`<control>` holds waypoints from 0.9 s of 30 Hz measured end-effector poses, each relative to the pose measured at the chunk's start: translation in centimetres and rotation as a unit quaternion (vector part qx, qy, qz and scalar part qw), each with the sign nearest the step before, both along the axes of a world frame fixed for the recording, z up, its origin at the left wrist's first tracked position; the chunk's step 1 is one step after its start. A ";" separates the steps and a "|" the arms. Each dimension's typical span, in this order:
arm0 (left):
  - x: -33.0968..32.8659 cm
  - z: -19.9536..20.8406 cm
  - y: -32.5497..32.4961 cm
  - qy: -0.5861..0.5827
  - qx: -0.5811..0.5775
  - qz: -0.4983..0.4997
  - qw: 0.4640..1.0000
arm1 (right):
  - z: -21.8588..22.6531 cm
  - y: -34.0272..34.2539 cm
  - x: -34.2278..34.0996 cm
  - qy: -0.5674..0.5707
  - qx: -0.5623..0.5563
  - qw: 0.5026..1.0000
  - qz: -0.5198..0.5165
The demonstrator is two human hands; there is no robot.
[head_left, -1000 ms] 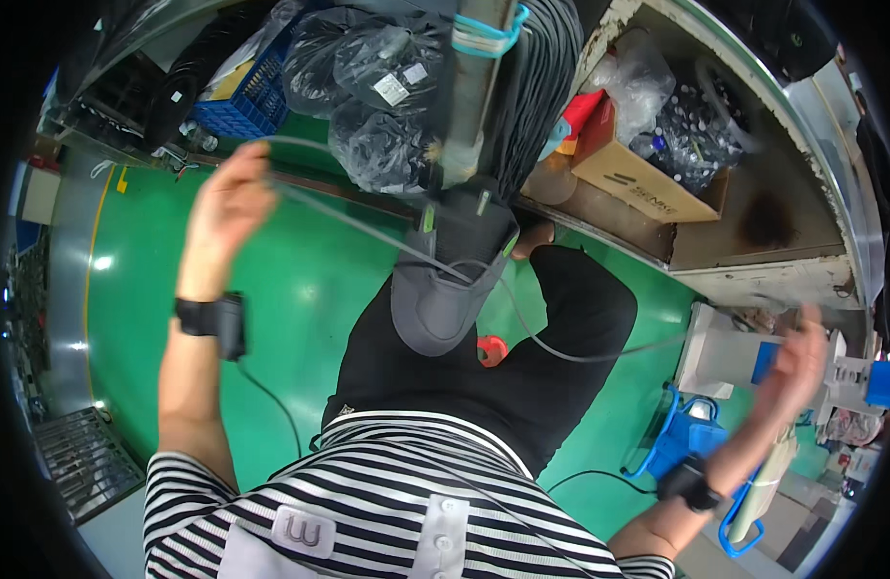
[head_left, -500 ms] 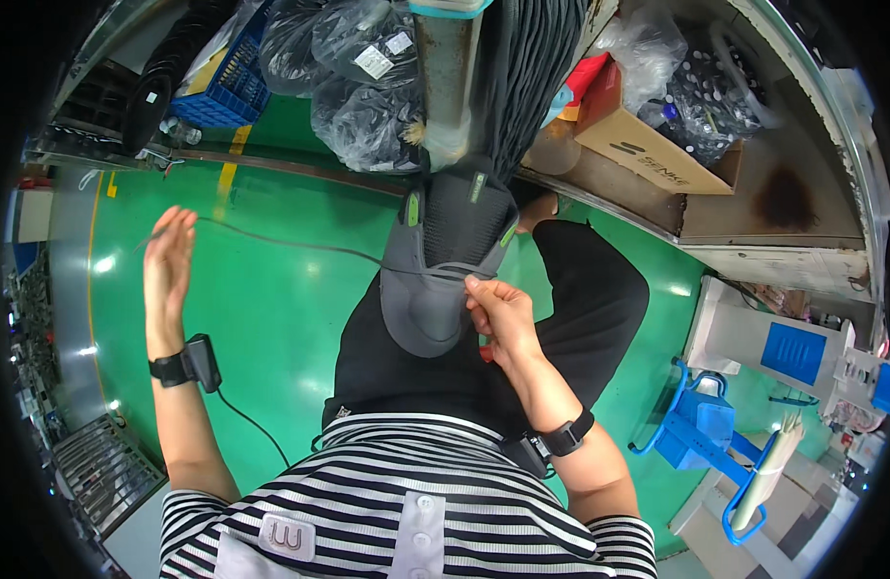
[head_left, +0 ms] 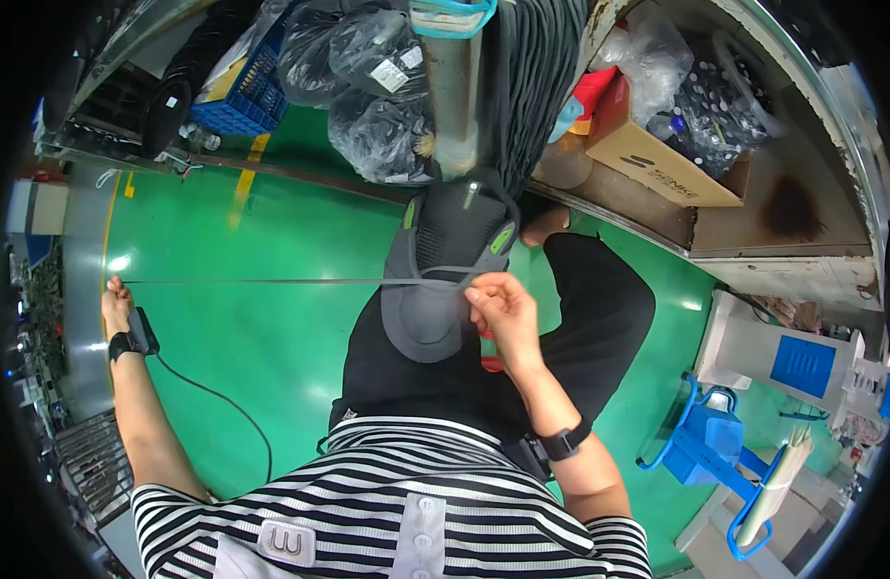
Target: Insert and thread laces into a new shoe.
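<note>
A dark grey shoe (head_left: 421, 323) with bright green tabs sits at the end of an upright post, toe toward me, above my lap. A thin grey shoelace (head_left: 271, 281) runs straight and taut from its lower lacing out to the far left. My left hand (head_left: 118, 307) is closed on that lace, arm stretched out. My right hand (head_left: 506, 314) pinches the lace at the right edge of the shoe's throat. Something red (head_left: 490, 364) shows beneath the right hand; its kind is hidden.
Behind the shoe stands a rusty post (head_left: 455, 92), with a thick bundle of dark laces (head_left: 532, 87) hanging beside it. Clear bags of dark items (head_left: 377, 125) and a blue crate (head_left: 240, 101) lie left; an open cardboard box (head_left: 667, 159) sits right. A blue-framed stand (head_left: 706, 439) is farther right.
My left hand has swung outward and down to the left, closing on the lace. The slack, curved lace is now straight. My right hand stays at the shoe's edge.
</note>
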State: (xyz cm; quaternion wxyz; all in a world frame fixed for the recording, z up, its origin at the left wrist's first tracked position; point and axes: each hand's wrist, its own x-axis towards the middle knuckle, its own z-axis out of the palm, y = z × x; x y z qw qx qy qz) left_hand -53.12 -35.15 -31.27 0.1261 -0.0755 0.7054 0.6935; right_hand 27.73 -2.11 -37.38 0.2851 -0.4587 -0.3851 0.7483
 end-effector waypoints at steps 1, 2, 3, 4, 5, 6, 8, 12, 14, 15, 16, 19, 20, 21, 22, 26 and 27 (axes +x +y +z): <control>-0.7 0.2 -0.9 0.005 0.012 0.041 0.999 | -0.5 0.0 0.5 0.085 0.033 0.994 -0.066; 0.9 -2.3 0.5 0.047 -0.031 -0.017 0.998 | 0.2 0.5 0.7 0.082 0.042 0.987 -0.128; 4.1 -5.7 2.4 0.082 -0.074 -0.075 0.991 | 0.9 1.2 0.8 0.071 0.052 0.978 -0.189; 8.6 -8.2 5.3 0.082 -0.153 -0.137 0.975 | 0.4 2.2 0.8 0.058 0.047 0.974 -0.215; 14.6 -9.6 9.2 0.088 -0.230 -0.196 0.949 | -0.1 2.1 0.9 0.053 0.049 0.974 -0.216; 21.6 -11.6 12.8 0.203 -0.259 -0.222 0.918 | -0.6 2.2 0.9 0.047 0.031 0.982 -0.179; 37.6 -8.6 20.6 0.318 -0.295 -0.379 0.817 | -0.3 2.0 0.4 0.011 0.012 0.991 -0.132; 55.0 -3.1 27.4 0.354 -0.212 -0.578 0.704 | -0.3 0.2 0.7 -0.054 -0.007 0.997 -0.054; 57.9 -2.3 28.2 0.279 -0.143 -0.613 0.725 | -0.3 0.5 0.9 -0.100 0.037 0.994 -0.039; 58.5 -2.3 28.3 0.203 -0.075 -0.640 0.737 | -0.3 0.7 0.8 -0.142 0.080 0.986 -0.023; 58.8 -2.4 28.3 0.202 -0.074 -0.640 0.738 | -0.3 0.9 0.6 -0.143 0.080 0.986 -0.023; 59.2 -2.4 28.2 0.141 -0.056 -0.618 0.771 | 0.4 1.4 0.0 -0.267 0.286 0.920 0.021; 59.2 -2.0 28.2 0.242 -0.084 -0.611 0.749 | 1.0 1.6 -0.1 -0.359 0.420 0.831 0.062; 59.1 -1.6 28.2 0.340 -0.113 -0.599 0.716 | 1.5 1.7 -0.3 -0.437 0.539 0.713 0.099; 59.2 -1.1 28.2 0.340 -0.117 -0.598 0.716 | 1.8 2.1 -0.6 -0.468 0.570 0.661 0.144; 59.7 -0.6 28.6 0.391 -0.196 -0.591 0.678 | 2.8 3.4 -1.4 -0.491 0.603 0.557 0.292; 59.9 -0.8 28.7 0.403 -0.191 -0.591 0.672 | 2.8 3.9 -0.8 -0.491 0.604 0.557 0.291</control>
